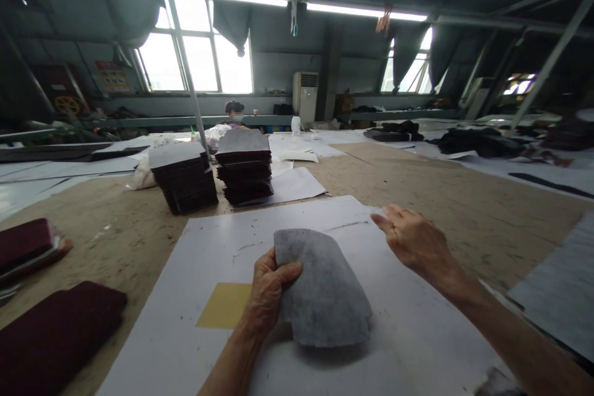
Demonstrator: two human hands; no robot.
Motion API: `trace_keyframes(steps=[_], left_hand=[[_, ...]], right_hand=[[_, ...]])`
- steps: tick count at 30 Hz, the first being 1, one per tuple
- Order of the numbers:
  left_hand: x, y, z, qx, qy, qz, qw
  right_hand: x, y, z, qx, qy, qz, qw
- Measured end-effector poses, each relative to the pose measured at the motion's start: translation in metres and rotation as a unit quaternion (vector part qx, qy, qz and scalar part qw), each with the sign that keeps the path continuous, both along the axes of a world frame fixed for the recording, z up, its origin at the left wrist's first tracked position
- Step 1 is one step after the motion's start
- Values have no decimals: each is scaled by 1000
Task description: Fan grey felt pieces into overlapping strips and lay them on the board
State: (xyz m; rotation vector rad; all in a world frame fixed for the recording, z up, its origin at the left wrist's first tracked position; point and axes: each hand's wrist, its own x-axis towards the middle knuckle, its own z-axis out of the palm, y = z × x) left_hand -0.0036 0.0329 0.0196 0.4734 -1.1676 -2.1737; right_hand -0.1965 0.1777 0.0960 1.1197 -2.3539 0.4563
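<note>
Pinched at its left edge by the left hand [266, 288], the grey felt piece [325, 294] is seen lying just left of the loosely spread, empty right hand [413, 238].

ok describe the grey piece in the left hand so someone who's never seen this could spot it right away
Start at the large white sheet spread over the brown worktable nearest the camera. Near its middle, the left hand pinches a grey felt-like cut piece with a rounded top by its left edge. It is the only grey piece here, just right of a flat yellow rectangle, unlike the stacked dark pieces further back.
</note>
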Motion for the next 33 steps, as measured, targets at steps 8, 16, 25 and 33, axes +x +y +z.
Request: trace_keyframes(steps=[8, 16, 25, 33], left_hand=[[10, 3, 4, -8, 17, -43, 999], [11, 3, 7, 20, 42, -61, 997], [15, -3, 9, 5, 30, -24, 999], [1, -11, 3, -86, 8, 70, 994]], right_hand=[[101, -18, -2, -67, -29, 431, 900], [44, -29, -18, -138, -466, 127, 864], [69, -13, -35, -149, -665, 177, 711], [86, -14, -29, -327, -465, 153, 808]])
